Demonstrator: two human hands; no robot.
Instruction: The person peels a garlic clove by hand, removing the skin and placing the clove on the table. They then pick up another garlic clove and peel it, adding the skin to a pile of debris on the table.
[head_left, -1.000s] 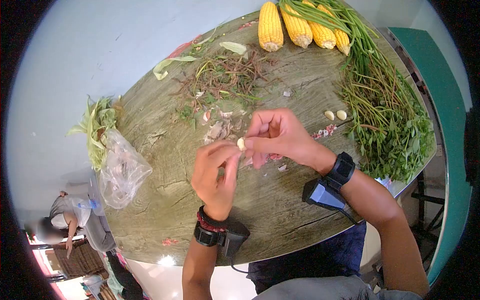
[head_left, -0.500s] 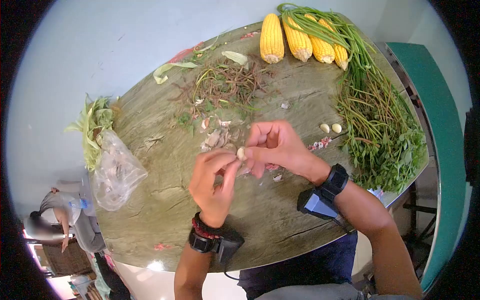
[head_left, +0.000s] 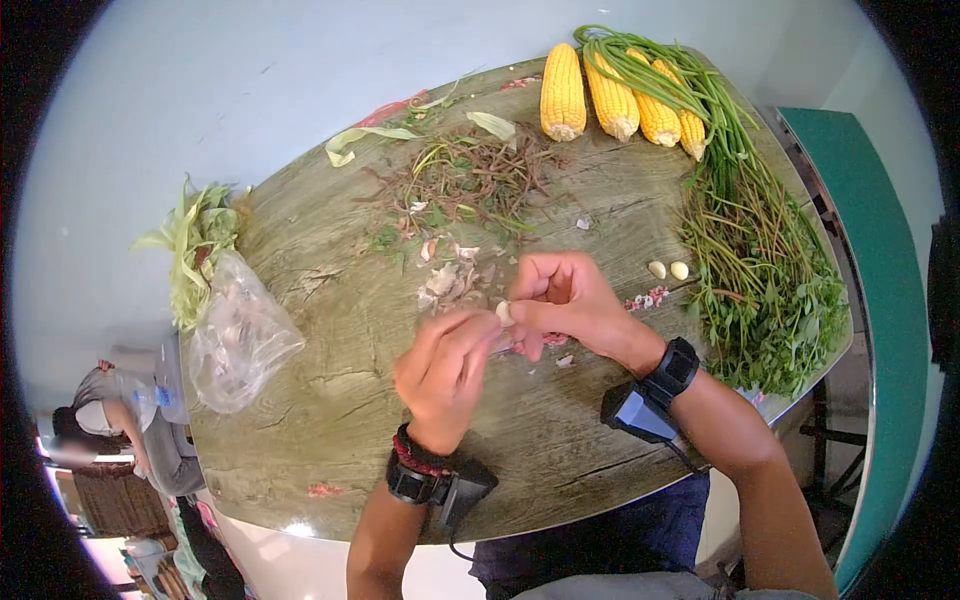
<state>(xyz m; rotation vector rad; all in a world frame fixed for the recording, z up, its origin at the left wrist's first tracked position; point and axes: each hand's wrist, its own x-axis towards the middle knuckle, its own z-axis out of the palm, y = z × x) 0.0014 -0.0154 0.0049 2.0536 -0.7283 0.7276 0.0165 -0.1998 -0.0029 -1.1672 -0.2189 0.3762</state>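
A pale garlic clove (head_left: 503,313) is pinched between the thumb and fingers of my right hand (head_left: 575,308). My left hand (head_left: 445,365) meets it from the left, fingers curled together, with the fingertips at the clove and slightly blurred. Just beyond my hands lies a loose pile of papery garlic skins (head_left: 450,285), partly hidden by my fingers. To the right, two peeled garlic cloves (head_left: 668,271) rest side by side on the wooden table (head_left: 340,390).
Several corn cobs (head_left: 563,95) lie at the back right, beside long green beans (head_left: 640,70) and leafy greens (head_left: 765,320). Stem and root scraps (head_left: 475,175) are heaped at the back. A clear plastic bag (head_left: 240,340) and corn husks (head_left: 195,250) sit left. Another person (head_left: 150,430) is beyond.
My left fingers have drawn closer together, narrowing the gap between thumb and index finger. My right hand keeps its pinch on the clove. The whole view has shifted slightly.
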